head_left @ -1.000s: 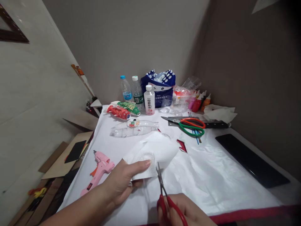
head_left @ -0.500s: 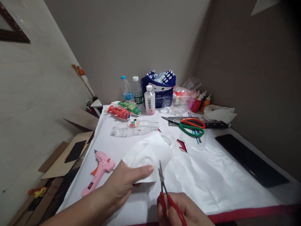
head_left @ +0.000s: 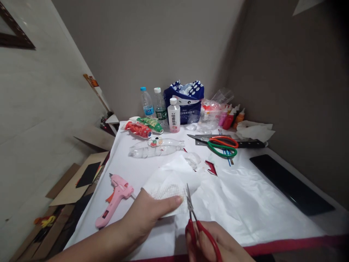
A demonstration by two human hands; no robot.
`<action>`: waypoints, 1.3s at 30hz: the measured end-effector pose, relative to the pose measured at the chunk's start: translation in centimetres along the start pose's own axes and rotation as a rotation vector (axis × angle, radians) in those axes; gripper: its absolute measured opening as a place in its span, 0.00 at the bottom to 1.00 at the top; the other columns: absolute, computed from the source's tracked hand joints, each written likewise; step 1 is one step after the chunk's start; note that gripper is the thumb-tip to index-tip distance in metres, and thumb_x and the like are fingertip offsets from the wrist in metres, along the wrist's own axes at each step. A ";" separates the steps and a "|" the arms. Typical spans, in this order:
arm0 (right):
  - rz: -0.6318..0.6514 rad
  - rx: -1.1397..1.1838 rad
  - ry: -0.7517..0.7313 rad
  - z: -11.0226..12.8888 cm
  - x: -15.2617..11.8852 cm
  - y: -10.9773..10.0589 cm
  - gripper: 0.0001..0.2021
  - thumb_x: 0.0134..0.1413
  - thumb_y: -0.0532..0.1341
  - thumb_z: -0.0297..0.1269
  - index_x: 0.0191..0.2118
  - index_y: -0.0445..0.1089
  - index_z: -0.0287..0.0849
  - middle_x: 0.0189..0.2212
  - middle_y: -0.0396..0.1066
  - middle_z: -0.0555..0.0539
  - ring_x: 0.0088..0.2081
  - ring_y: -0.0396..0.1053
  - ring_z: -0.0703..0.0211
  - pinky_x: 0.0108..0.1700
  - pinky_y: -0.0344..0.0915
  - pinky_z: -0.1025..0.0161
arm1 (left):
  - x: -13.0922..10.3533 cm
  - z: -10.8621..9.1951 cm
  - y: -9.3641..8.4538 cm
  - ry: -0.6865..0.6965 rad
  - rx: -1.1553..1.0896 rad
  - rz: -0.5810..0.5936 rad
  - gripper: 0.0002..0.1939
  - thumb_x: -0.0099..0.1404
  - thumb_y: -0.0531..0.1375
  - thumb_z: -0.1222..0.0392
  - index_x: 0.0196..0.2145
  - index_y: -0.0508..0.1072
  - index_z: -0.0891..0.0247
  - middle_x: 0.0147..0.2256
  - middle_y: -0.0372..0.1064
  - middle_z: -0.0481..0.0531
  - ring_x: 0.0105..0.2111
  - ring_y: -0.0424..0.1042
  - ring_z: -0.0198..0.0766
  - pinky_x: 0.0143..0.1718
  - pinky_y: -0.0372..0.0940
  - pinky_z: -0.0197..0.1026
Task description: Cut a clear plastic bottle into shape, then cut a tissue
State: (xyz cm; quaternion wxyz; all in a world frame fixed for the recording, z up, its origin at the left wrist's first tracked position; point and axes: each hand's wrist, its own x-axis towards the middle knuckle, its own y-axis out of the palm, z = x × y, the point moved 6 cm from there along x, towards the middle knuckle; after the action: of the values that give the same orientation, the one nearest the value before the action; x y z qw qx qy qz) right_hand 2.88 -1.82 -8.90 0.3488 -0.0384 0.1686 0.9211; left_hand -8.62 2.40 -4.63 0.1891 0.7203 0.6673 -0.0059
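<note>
My left hand (head_left: 152, 209) pinches a white, textured sheet like a paper towel (head_left: 170, 178), thumb on top and the other fingers hidden beneath. In my right hand (head_left: 215, 238) are small red-handled scissors (head_left: 192, 218), their blades pointing away from me along the sheet's right edge. Whether the blades grip the sheet is hard to tell. Beyond the sheet lie cut clear plastic bottles (head_left: 156, 149), with a clear plastic piece (head_left: 193, 159) by its far corner. A pink glue gun (head_left: 116, 198) rests left of my left hand.
Large scissors with orange and green handles (head_left: 222, 145) lie by a black-handled knife (head_left: 251, 144). Bottles, including a white one (head_left: 173, 116), stand before a blue bag (head_left: 187, 105). Red and green fish-like bottles (head_left: 137, 130) lie left; a black panel (head_left: 289, 183) lies right.
My left hand and the sheet have shifted slightly right and tilted, uncovering more of the clear plastic piece. The scissors have moved a little to the right.
</note>
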 end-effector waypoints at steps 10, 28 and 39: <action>-0.014 -0.007 -0.012 0.2 0.3 0.0 0.32 0.46 0.49 0.72 0.22 0.56 0.42 0.20 0.57 0.52 0.22 0.52 0.69 0.23 0.48 0.70 | 0.2 0.5 0.0 -0.016 0.051 -0.021 0.32 0.47 0.70 0.60 0.51 0.71 0.63 0.47 0.74 0.59 0.49 0.70 0.53 0.53 0.62 0.51; -0.014 0.064 -0.070 -0.2 0.6 -0.4 0.29 0.49 0.52 0.68 0.22 0.54 0.43 0.19 0.53 0.54 0.21 0.48 0.70 0.22 0.46 0.69 | 0.1 0.8 0.3 -0.064 -0.058 -0.011 0.34 0.50 0.68 0.65 0.55 0.68 0.61 0.47 0.73 0.57 0.48 0.70 0.51 0.52 0.63 0.50; -0.024 0.170 -0.028 -1.9 0.2 -1.0 0.29 0.50 0.56 0.64 0.18 0.50 0.43 0.17 0.54 0.55 0.19 0.49 0.71 0.20 0.42 0.70 | 0.6 1.7 -0.4 -0.088 -0.025 0.052 0.33 0.52 0.68 0.65 0.56 0.67 0.59 0.48 0.73 0.55 0.49 0.69 0.49 0.51 0.62 0.48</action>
State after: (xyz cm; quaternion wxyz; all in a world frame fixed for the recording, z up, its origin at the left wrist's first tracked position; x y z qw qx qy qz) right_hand 3.27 -1.64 -11.01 0.3640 0.0021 0.2407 0.8997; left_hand -8.52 2.54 -6.44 0.2274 0.7342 0.6392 -0.0244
